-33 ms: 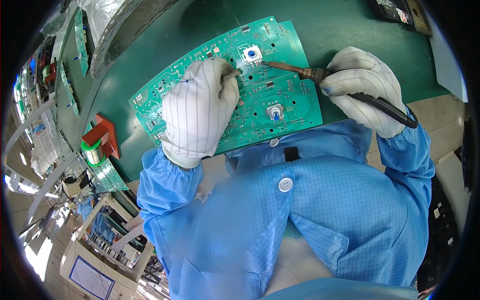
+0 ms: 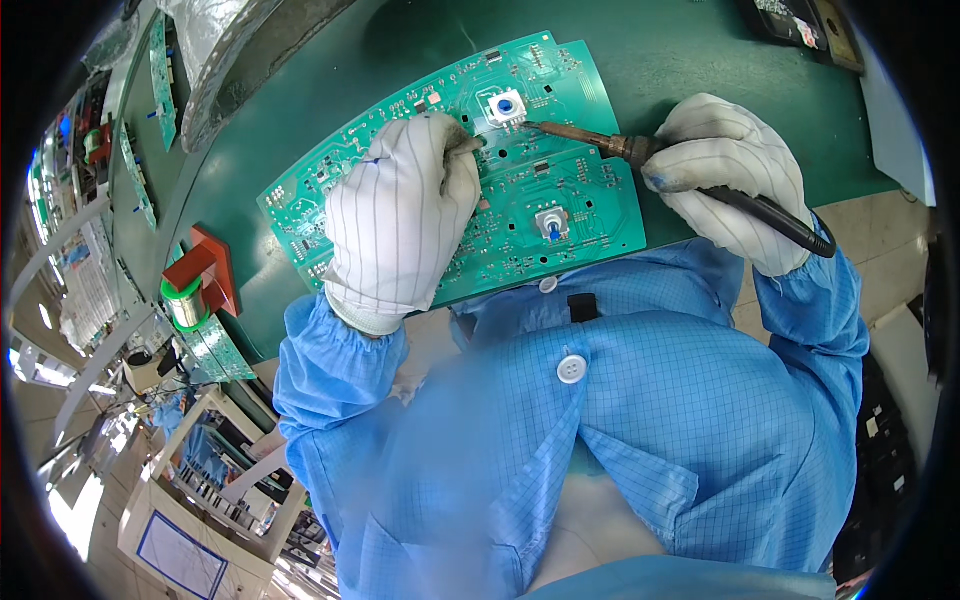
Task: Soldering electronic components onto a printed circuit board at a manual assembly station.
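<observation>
A large green circuit board (image 2: 590,190) with a curved far edge lies on the green bench. It carries two rotary knobs with blue centres: a far knob (image 2: 505,107) on a white square base, and a near knob (image 2: 551,225) on a metal base. My right hand (image 2: 735,180), in a white striped glove, is closed round the black handle of a soldering iron (image 2: 630,148). The iron's tip is at the pins along the near side of the far knob. My left hand (image 2: 405,210), gloved alike, rests over the board's left half. Its fingers are pinched together left of the tip; what they hold is hidden.
A solder wire spool (image 2: 187,305) with green rims sits by a red stand (image 2: 212,272) at the bench's left. Further boards (image 2: 162,85) stand beyond it, near clear plastic wrapping (image 2: 215,50). A dark case (image 2: 800,30) lies at the far right.
</observation>
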{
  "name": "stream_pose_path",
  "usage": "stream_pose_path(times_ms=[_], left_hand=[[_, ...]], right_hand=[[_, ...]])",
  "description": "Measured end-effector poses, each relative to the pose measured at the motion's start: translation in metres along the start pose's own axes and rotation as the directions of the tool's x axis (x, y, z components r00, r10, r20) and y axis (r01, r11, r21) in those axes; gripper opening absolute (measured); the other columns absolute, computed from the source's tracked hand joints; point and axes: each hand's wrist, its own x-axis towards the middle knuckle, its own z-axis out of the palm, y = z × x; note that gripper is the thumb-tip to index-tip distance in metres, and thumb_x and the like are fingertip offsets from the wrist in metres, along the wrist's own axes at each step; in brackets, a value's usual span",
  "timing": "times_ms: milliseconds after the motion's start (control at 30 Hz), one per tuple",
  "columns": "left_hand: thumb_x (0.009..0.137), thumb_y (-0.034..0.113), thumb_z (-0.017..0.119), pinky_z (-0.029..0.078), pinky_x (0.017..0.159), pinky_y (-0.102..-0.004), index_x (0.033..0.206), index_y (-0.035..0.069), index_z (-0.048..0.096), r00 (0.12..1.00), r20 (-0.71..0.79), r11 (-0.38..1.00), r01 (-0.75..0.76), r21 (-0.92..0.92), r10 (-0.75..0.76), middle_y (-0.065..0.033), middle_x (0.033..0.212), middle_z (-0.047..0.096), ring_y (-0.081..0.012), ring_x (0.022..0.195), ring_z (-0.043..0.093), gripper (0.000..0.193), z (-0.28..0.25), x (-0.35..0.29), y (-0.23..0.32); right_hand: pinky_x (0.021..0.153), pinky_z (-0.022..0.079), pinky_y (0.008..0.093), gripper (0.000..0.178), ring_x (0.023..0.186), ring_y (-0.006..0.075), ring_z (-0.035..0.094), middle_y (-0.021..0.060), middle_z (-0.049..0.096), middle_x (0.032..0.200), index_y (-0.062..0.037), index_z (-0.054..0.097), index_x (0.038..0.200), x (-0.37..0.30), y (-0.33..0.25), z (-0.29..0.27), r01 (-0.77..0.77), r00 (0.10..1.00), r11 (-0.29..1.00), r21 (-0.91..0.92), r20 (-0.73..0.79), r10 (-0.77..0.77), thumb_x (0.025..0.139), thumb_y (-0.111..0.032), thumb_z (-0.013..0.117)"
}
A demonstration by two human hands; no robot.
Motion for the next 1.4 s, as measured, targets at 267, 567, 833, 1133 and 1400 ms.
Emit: stream_pose_path(times_ms=[267, 567, 833, 1133, 1400], left_hand=[[0.088, 0.018, 0.069, 0.054, 0.059, -0.0389, 0.096, 0.009, 0.062, 0.999, -0.034, 1.0, -0.015, 0.022, 0.016, -0.0114, 0.084, 0.067, -0.03, 0.067, 0.067, 0.013, 0.003, 0.0, 0.003], [0.089, 0.02, 0.069, 0.054, 0.056, -0.0383, 0.094, 0.009, 0.061, 0.999, -0.054, 0.999, -0.007, 0.053, 0.01, -0.0115, 0.081, 0.066, -0.029, 0.064, 0.066, 0.014, 0.006, -0.001, 0.003], [0.089, 0.022, 0.069, 0.053, 0.054, -0.0385, 0.092, 0.01, 0.06, 0.998, -0.063, 0.997, -0.011, 0.081, 0.016, -0.0116, 0.078, 0.065, -0.0289, 0.062, 0.066, 0.015, 0.007, 0.001, 0.007], [0.089, 0.022, 0.067, 0.053, 0.051, -0.0377, 0.088, 0.011, 0.058, 0.996, -0.081, 0.998, -0.029, 0.048, 0.032, -0.0113, 0.076, 0.064, -0.0279, 0.059, 0.066, 0.014, 0.009, 0.0, 0.002], [0.088, 0.023, 0.067, 0.054, 0.05, -0.0351, 0.089, 0.012, 0.059, 0.992, -0.109, 0.993, -0.044, 0.111, 0.057, -0.009, 0.075, 0.064, -0.0247, 0.058, 0.066, 0.013, 0.011, 0.0, 0.001]], right_hand=[[0.076, 0.054, 0.0383, 0.028, 0.086, 0.0269, 0.066, 0.006, 0.072, 0.098, -0.0099, 0.071, 0.106, 0.002, -0.002, -0.002, 0.029, 0.999, 0.999, -0.03, 0.031, -0.028, 0.079, -0.008, 0.075], [0.079, 0.054, 0.0379, 0.028, 0.088, 0.0266, 0.066, 0.0059, 0.072, 0.099, -0.0099, 0.071, 0.107, 0.002, -0.006, -0.002, 0.05, 0.997, 0.995, -0.087, 0.057, -0.045, 0.079, -0.006, 0.075], [0.08, 0.054, 0.0376, 0.028, 0.087, 0.0266, 0.067, 0.0062, 0.073, 0.099, -0.0075, 0.072, 0.105, 0.002, -0.005, -0.005, 0.085, 0.995, 0.991, -0.1, 0.066, -0.079, 0.078, -0.005, 0.076], [0.079, 0.054, 0.0381, 0.03, 0.089, 0.0264, 0.067, 0.007, 0.071, 0.098, -0.0083, 0.072, 0.109, 0.004, -0.006, -0.002, 0.068, 0.993, 0.989, -0.13, 0.107, -0.054, 0.079, -0.007, 0.076], [0.074, 0.054, 0.0404, 0.029, 0.086, 0.0304, 0.067, 0.0119, 0.067, 0.092, -0.0076, 0.071, 0.101, 0.003, -0.006, 0.0, 0.077, 0.996, 0.988, -0.131, 0.056, -0.07, 0.073, -0.006, 0.079]])
